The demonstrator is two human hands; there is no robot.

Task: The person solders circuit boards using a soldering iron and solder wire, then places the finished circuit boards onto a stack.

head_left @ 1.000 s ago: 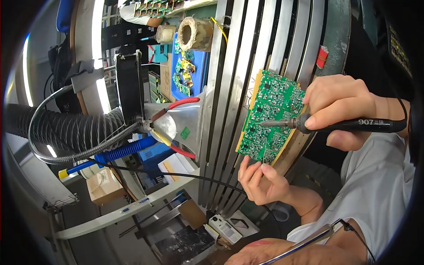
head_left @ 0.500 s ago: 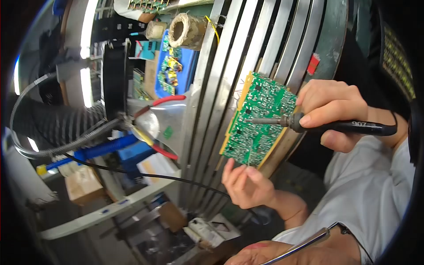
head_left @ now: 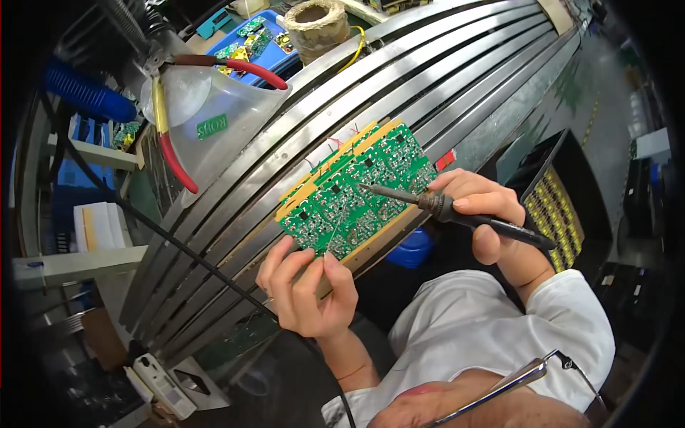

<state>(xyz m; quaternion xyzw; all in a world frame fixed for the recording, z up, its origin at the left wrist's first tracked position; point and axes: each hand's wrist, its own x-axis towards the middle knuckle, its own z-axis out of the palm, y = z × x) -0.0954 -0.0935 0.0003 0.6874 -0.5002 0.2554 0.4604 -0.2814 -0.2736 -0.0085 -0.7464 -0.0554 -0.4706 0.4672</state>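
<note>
Hands (head_left: 310,296), two, one soldering iron (head_left: 444,208), green circuit board (head_left: 367,208)

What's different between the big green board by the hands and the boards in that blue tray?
The big green board looks much larger than the tray boards. The big board is one flat rectangle, while the tray boards lie jumbled in the blue tray. The right hand holds a soldering iron over the big board; no hand is at the tray boards. Both show green surfaces.
</note>
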